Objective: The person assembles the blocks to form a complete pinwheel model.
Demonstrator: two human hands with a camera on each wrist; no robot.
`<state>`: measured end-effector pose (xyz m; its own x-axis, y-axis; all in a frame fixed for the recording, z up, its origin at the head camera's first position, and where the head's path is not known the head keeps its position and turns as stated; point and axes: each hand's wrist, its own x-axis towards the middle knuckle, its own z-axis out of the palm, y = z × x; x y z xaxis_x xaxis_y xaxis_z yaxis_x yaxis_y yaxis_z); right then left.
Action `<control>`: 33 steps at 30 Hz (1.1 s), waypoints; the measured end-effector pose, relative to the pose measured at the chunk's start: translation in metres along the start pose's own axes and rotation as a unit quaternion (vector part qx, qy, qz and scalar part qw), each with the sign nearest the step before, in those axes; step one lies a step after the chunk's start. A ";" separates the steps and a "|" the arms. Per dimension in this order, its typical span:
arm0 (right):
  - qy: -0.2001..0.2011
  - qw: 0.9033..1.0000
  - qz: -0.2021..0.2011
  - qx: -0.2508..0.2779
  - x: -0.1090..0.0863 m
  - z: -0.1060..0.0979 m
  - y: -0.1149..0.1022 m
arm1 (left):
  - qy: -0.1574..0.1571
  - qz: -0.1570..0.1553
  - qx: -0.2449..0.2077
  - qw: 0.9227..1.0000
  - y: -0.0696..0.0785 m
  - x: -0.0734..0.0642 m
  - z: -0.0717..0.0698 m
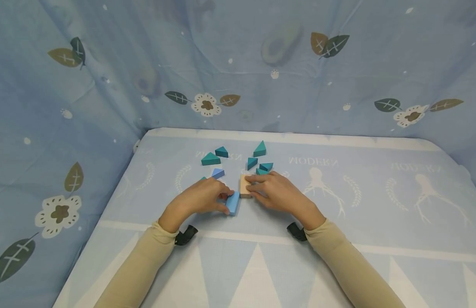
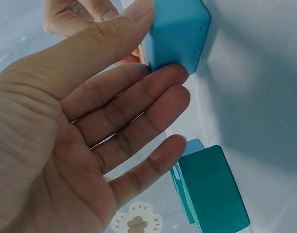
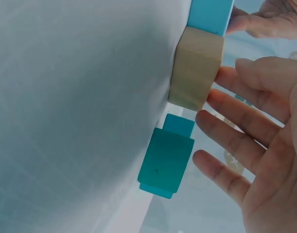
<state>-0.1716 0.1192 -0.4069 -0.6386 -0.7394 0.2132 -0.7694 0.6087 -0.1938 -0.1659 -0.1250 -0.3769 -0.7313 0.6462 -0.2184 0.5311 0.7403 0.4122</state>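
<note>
My left hand [image 1: 205, 195] pinches a light blue rectangular block [image 1: 232, 203] by its edges, the block lying on the table. In the left wrist view the block [image 2: 180, 36] sits between thumb and fingertips, with the other fingers extended below it. Just right of it is a plain wooden block [image 1: 244, 186], its near end close to the blue block's far end. Fingers of my right hand [image 1: 278, 192] touch the wooden block's top and right side. The right wrist view shows those fingers fairly straight against the wooden block [image 3: 197, 68].
Behind the left hand lie teal triangular blocks [image 1: 211, 159] and a blue one [image 1: 218, 173]. Several more teal triangles [image 1: 259, 149] lie beyond the right hand. The patterned tablecloth [image 1: 376, 205] covers the table, and a blue printed curtain [image 1: 261, 85] hangs behind and at left.
</note>
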 end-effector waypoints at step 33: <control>-0.054 0.997 0.026 0.046 -0.002 0.007 -0.004 | 0.060 0.040 0.063 0.995 0.011 0.006 0.010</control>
<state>-0.1675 0.1160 -0.4130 -0.6681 -0.7376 0.0982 -0.7283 0.6212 -0.2894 -0.1598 -0.1113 -0.3820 -0.7259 0.6832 -0.0791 0.6337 0.7091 0.3091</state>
